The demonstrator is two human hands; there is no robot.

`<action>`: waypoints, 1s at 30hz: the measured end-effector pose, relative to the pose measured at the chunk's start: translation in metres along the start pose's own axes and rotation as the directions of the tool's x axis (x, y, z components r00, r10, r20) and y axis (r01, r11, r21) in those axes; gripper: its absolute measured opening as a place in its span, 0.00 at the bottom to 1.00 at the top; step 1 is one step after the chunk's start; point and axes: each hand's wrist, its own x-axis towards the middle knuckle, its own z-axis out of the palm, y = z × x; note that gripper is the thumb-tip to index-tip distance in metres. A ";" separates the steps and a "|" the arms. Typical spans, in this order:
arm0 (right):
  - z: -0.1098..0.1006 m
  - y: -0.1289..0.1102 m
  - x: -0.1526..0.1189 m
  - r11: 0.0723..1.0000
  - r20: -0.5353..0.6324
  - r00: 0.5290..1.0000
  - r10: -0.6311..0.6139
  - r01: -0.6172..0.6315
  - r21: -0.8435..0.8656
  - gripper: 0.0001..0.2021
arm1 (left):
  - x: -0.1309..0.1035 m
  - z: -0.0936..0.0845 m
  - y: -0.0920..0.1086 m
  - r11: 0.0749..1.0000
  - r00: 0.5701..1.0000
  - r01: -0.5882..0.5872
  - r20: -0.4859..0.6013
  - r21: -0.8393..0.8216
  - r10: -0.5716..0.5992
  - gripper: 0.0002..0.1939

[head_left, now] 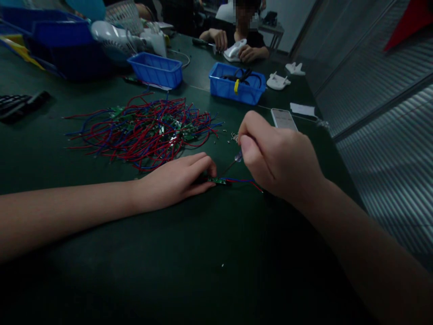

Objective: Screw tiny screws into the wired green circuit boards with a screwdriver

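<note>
Pinched in my left hand (184, 176) is a small green circuit board (219, 180), held low against the dark green table. Red and blue wires (241, 181) run from its right end. My right hand (275, 155) is wrapped round a screwdriver (238, 156) with a clear handle; most of the handle is hidden in the fist. Its thin shaft slants down to the left, and the tip is at the board; whether it touches a screw cannot be seen. Beyond my left hand lies a heap of circuit boards with red and blue wires (145, 131). Small screws (234, 137) lie near my right knuckles.
Behind the heap stand a blue bin (155, 70) and another blue bin (237, 85) holding black cables. A phone (283, 119) lies beyond my right hand. White plastic parts (278, 81) and a white fan (115, 36) are farther back. Across the table, a person handles a white part.
</note>
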 end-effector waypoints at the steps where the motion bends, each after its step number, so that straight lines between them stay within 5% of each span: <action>1: -0.005 0.000 0.001 1.000 0.066 0.998 -0.002 0.001 0.016 0.09 | 0.000 0.000 0.000 1.000 1.000 0.000 0.000 0.003 0.000 0.08; 6: -0.020 -0.004 0.004 0.993 0.253 0.963 -0.096 0.076 0.089 0.10 | 0.000 0.001 0.000 1.000 1.000 0.022 0.022 -0.013 -0.022 0.08; 14: -0.014 -0.011 -0.002 0.982 0.129 0.975 -0.181 0.187 -0.034 0.16 | 0.000 0.000 -0.003 0.999 0.998 0.037 0.057 0.006 -0.037 0.13; 19: -0.003 -0.025 -0.007 0.983 -0.021 0.996 -0.083 0.078 -0.164 0.17 | 0.003 -0.002 -0.001 0.997 0.996 0.033 0.086 -0.064 -0.027 0.13; 26: -0.010 -0.031 -0.005 0.992 0.171 0.984 -0.058 0.037 0.122 0.09 | 0.000 -0.003 0.002 0.997 0.997 0.056 0.062 -0.059 -0.052 0.10; 30: -0.011 -0.025 -0.002 0.978 0.109 0.991 -0.073 0.050 0.202 0.09 | 0.000 0.002 -0.005 0.999 0.999 0.004 0.034 -0.041 -0.002 0.11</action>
